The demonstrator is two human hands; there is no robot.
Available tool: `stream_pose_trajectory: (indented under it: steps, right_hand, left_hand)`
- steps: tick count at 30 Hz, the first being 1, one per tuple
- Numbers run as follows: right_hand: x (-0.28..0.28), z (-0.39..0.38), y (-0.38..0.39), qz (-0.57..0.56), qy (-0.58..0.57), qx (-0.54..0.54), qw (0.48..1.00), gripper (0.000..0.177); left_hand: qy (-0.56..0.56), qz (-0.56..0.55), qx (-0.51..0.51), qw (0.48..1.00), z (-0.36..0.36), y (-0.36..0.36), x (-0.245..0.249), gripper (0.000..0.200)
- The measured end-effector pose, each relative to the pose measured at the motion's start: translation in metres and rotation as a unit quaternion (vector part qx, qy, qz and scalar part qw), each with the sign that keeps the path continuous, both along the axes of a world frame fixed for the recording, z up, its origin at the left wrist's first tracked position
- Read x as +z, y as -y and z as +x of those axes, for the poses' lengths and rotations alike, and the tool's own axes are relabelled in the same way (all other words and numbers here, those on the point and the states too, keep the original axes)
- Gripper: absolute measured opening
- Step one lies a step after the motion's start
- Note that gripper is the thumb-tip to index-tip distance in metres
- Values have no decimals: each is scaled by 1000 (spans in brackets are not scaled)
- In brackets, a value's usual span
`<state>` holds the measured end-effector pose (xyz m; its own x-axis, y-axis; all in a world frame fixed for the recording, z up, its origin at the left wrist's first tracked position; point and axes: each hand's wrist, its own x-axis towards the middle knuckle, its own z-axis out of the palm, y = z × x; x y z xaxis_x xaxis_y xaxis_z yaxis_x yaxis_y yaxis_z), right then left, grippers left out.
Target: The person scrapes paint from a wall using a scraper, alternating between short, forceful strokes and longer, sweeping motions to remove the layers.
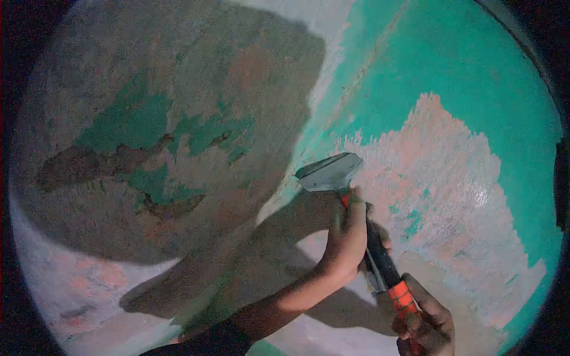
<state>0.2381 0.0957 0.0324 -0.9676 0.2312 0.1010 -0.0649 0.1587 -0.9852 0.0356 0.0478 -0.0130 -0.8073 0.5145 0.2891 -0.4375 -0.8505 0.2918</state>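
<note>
A long-handled scraper (380, 255) with a wide grey metal head and a black and orange handle runs from the middle of the view to the lower right. My left hand (348, 231) is closed around the handle just below the head. Lower down, my right hand (428, 323) grips the orange end of the handle. The scraper's blade lies close to the wall (451, 196), at the border between green paint and a bare pinkish-white patch; whether it touches cannot be told.
Green paint (475, 53) covers the upper right of the surface. On the left, dark green remnants (133, 118) and brown broken spots (77, 166) lie within a large shadow. A ridge or corner line runs diagonally through the upper middle. A dark object (561, 184) shows at the right edge.
</note>
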Motion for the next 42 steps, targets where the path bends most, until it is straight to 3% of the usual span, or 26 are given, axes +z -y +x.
stream_pose_trajectory:
  steps: [4, 8, 11, 14, 17, 20, 25, 28, 31, 40, 42]
  right_hand:
    - [0, 2, 6, 12, 17, -78, 997, 49]
    - [13, -5, 22, 3, 77, -171, 982, 68]
    - [18, -15, 32, -10, 72, -180, 981, 71]
    - [7, 3, 3, -24, 32, -11, 999, 41]
    - [11, -1, 6, 18, 13, 36, 999, 43]
    - [6, 5, 14, 13, 27, -39, 999, 45]
    - [10, 2, 16, 8, 38, -21, 999, 48]
    - [11, 1, 10, -5, 23, 5, 1000, 50]
    - [8, 5, 12, -19, 11, -3, 1000, 50]
    - [18, -1, 20, 13, 12, -8, 1000, 45]
    - [16, 2, 20, 2, 11, -8, 1000, 45]
  left_hand:
    - [31, -15, 3, 999, 2, 3, 4, 43]
    - [5, -16, 10, 1000, 5, 10, 4, 40]
    - [11, -1, -21, 1000, -3, 5, 1, 34]
    - [-5, -3, -42, 999, -4, 3, -4, 34]
    - [16, 6, -36, 999, 2, 5, 0, 36]
    - [30, -20, -20, 999, -1, 8, 1, 42]
    - [32, -5, 10, 999, -4, 7, 0, 41]
    - [-9, 9, -3, 1000, 0, 4, -5, 38]
    - [29, -27, -39, 998, -2, 12, 8, 40]
    - [7, -7, -46, 999, -3, 7, 3, 44]
    - [-11, -4, -13, 1000, -6, 0, 6, 44]
